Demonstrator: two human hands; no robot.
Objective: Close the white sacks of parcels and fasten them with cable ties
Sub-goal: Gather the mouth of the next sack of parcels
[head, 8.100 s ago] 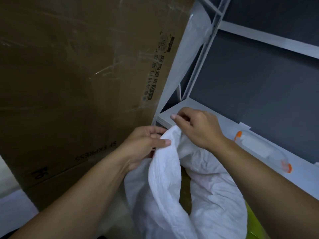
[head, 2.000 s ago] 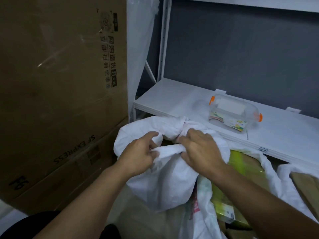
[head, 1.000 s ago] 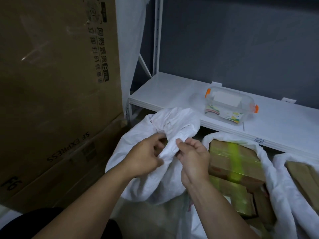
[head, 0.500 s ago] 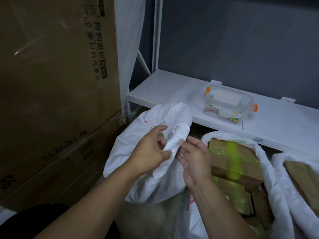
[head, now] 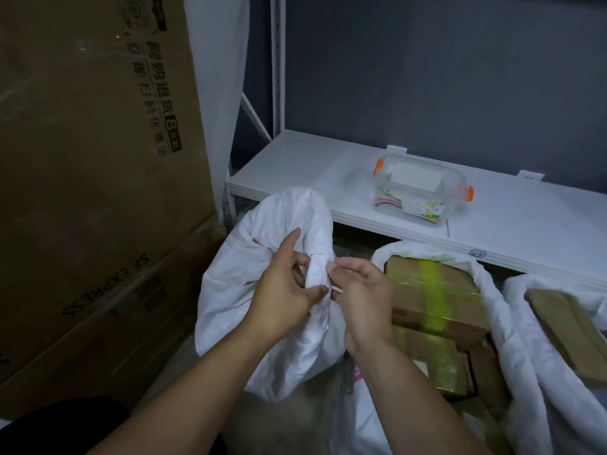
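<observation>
— Head camera: where does the white sack (head: 230, 290) lie?
— Dead ahead, below the shelf (head: 295, 165). Its bunched neck (head: 318, 274) runs upright between my hands: left hand (head: 282, 300) grips it; right hand (head: 364, 297) curls just beside. Holding anything, I can't tell.

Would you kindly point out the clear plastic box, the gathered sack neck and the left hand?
clear plastic box (head: 417, 178): head view, its lid.
gathered sack neck (head: 317, 271): head view, bunched fabric.
left hand (head: 280, 298): head view, its back.
</observation>
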